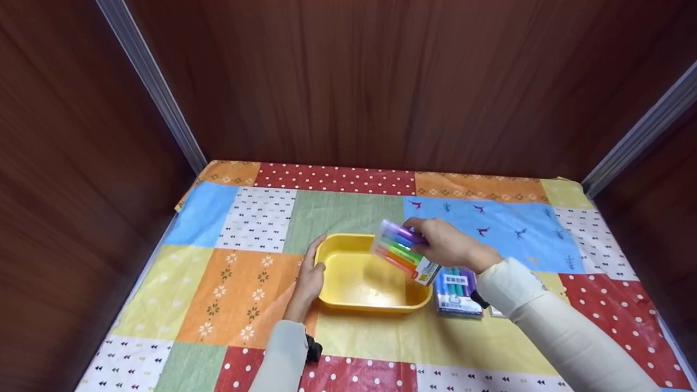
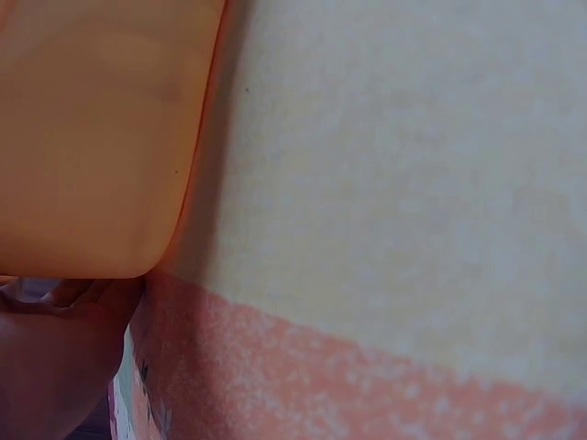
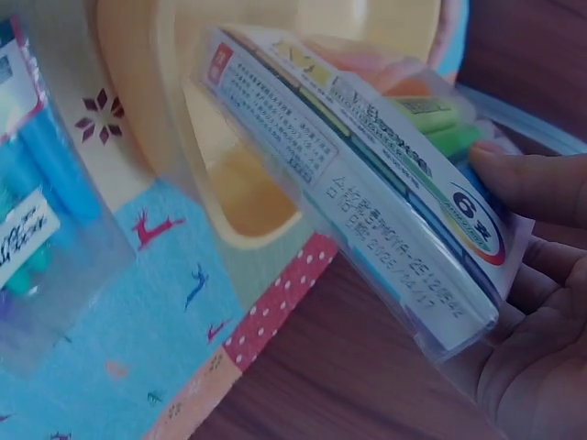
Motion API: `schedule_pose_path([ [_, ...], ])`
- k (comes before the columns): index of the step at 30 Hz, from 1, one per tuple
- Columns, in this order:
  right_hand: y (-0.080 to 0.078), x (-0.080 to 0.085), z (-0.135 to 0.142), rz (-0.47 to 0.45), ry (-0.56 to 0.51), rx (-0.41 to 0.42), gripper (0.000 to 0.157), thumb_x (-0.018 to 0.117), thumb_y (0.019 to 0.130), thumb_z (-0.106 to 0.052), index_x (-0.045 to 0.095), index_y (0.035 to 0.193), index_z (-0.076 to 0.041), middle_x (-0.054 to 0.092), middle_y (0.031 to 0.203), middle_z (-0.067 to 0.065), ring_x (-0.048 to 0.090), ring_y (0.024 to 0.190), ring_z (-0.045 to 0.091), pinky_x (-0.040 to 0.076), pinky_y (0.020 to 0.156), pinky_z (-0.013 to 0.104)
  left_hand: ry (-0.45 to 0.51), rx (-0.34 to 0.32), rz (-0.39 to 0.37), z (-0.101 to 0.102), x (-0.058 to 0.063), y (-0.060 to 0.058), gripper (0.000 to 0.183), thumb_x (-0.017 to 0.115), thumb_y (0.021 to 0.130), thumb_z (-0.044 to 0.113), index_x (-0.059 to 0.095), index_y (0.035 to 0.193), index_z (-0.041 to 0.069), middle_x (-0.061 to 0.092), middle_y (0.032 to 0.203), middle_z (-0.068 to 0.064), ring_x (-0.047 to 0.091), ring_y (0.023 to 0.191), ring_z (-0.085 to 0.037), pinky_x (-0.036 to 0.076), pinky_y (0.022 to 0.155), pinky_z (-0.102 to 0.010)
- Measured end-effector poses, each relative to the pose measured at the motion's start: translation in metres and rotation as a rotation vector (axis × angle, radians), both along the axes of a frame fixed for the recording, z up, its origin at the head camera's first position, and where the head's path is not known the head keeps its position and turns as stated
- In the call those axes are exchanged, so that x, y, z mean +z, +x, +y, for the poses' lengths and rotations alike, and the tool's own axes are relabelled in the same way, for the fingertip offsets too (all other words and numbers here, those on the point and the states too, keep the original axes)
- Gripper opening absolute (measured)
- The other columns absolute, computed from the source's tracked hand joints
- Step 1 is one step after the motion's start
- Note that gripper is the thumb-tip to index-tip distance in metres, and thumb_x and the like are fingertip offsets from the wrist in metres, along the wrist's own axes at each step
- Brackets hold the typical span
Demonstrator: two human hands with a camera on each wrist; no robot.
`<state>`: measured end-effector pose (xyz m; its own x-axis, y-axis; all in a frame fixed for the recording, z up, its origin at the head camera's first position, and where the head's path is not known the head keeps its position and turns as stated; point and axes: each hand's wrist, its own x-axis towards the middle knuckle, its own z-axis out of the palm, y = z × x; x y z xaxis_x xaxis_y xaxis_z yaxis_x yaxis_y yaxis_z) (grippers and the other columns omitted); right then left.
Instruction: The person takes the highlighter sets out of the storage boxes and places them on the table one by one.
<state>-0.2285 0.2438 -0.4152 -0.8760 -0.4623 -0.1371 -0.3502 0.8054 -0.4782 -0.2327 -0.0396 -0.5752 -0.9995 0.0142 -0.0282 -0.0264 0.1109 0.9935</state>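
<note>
My right hand point(image 1: 449, 244) grips a clear pack of colourful highlighters point(image 1: 400, 250) by its end, tilted over the right side of a yellow plastic basin point(image 1: 348, 309). The pack's printed card edge point(image 3: 321, 174) faces the right wrist camera, with the thumb on one side and fingers behind. At the basin's left end, my left hand point(image 1: 309, 283) holds the wall, thumb at the rim and fingers along the outside. The left wrist view shows that hand point(image 2: 64, 357) against the basin wall point(image 2: 101, 165), its fingertips partly hidden.
Just right of the basin lies another clear pack of pens point(image 1: 457, 302), partly under the right forearm. A small pale item point(image 1: 496, 312) peeks out beside the sleeve. The table wears a patchwork-print cloth point(image 1: 234, 294), with dark wood panels point(image 1: 326, 81) around it.
</note>
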Motion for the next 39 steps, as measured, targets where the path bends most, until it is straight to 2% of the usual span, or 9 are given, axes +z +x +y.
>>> schedule_pose_path([
  [5, 0.001, 0.003, 0.014, 0.047, -0.019, -0.011, 0.038, 0.064, 0.093, -0.003, 0.059, 0.131, -0.002, 0.073, 0.109, 0.016, 0.067, 0.089, 0.023, 0.062, 0.085, 0.045, -0.001, -0.008, -0.013, 0.0, -0.001, 0.001, 0.067, 0.036, 0.094, -0.006, 0.038, 0.155, 0.02, 0.029, 0.167, -0.009, 0.029, 0.152, -0.035, 0.026, 0.125, -0.056],
  [10, 0.002, 0.001, 0.028, 0.044, -0.039, -0.033, 0.04, 0.065, 0.093, -0.005, 0.058, 0.132, 0.0, 0.072, 0.106, 0.017, 0.066, 0.086, 0.022, 0.062, 0.081, 0.042, 0.011, -0.001, -0.026, 0.0, -0.002, 0.003, 0.066, 0.035, 0.095, -0.007, 0.038, 0.155, 0.02, 0.029, 0.167, -0.009, 0.03, 0.152, -0.035, 0.026, 0.125, -0.056],
  [17, 0.006, 0.001, 0.048, 0.038, -0.05, -0.088, 0.04, 0.064, 0.094, -0.005, 0.056, 0.134, 0.0, 0.072, 0.104, 0.018, 0.066, 0.084, 0.021, 0.062, 0.079, 0.042, 0.021, -0.021, -0.017, 0.001, -0.002, 0.001, 0.067, 0.033, 0.094, -0.009, 0.036, 0.156, 0.018, 0.035, 0.163, -0.011, 0.045, 0.139, -0.032, 0.037, 0.116, -0.05],
  [26, 0.011, -0.005, 0.069, -0.001, -0.081, -0.179, 0.046, 0.062, 0.096, -0.008, 0.051, 0.14, 0.0, 0.07, 0.112, 0.021, 0.067, 0.091, 0.025, 0.062, 0.083, 0.045, 0.02, -0.009, -0.052, 0.0, 0.0, 0.002, 0.067, 0.034, 0.096, -0.006, 0.034, 0.157, 0.022, 0.03, 0.166, -0.012, 0.038, 0.147, -0.035, 0.031, 0.122, -0.054],
  [31, 0.014, -0.012, 0.079, -0.024, -0.127, -0.226, 0.047, 0.062, 0.097, -0.008, 0.051, 0.141, 0.0, 0.07, 0.112, 0.022, 0.068, 0.09, 0.024, 0.063, 0.08, 0.043, 0.017, -0.007, -0.052, -0.001, 0.0, 0.002, 0.068, 0.034, 0.095, -0.007, 0.034, 0.157, 0.023, 0.032, 0.165, -0.011, 0.042, 0.144, -0.035, 0.034, 0.121, -0.052],
  [36, 0.016, -0.014, 0.091, 0.004, -0.165, -0.238, 0.049, 0.061, 0.096, -0.005, 0.049, 0.143, 0.004, 0.071, 0.11, 0.025, 0.07, 0.092, 0.026, 0.063, 0.076, 0.04, 0.018, -0.004, -0.062, -0.002, -0.001, 0.002, 0.068, 0.034, 0.095, -0.006, 0.035, 0.156, 0.023, 0.033, 0.164, -0.011, 0.045, 0.141, -0.034, 0.036, 0.12, -0.051],
  [39, 0.017, -0.011, 0.101, 0.011, -0.169, -0.285, 0.053, 0.06, 0.096, -0.004, 0.047, 0.146, 0.003, 0.07, 0.111, 0.025, 0.069, 0.093, 0.028, 0.062, 0.076, 0.038, 0.017, -0.01, -0.057, -0.002, -0.001, 0.002, 0.067, 0.034, 0.096, -0.006, 0.035, 0.156, 0.024, 0.033, 0.164, -0.01, 0.044, 0.141, -0.032, 0.035, 0.12, -0.051],
])
